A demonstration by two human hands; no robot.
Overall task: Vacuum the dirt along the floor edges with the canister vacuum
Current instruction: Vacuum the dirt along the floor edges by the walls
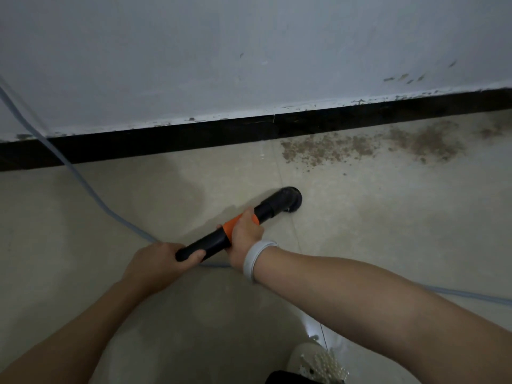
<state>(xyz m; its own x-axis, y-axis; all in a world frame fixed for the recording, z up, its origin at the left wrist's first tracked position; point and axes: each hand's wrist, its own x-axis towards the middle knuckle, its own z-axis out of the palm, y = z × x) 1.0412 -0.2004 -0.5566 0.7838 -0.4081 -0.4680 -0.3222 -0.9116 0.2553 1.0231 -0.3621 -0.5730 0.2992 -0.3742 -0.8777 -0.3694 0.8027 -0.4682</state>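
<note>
Both hands are clamped on the black tube (210,242): the left hand (158,261) curls round its near end, the right hand (243,234) wraps the orange collar (235,221) just ahead. Beyond the right hand's grip the nozzle (288,199) sits on the floor (388,231), short of the mess. The sweep looks partway along; next, push forward and right into the dirt (360,148) lying against the dark skirting (194,134).

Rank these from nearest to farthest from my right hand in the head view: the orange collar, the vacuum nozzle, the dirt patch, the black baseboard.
From the right hand:
1. Orange collar, under its fingers.
2. Vacuum nozzle, ahead on the floor.
3. Dirt patch, beyond the nozzle, to the right.
4. Black baseboard, against the wall; nearly level with the dirt.
</note>
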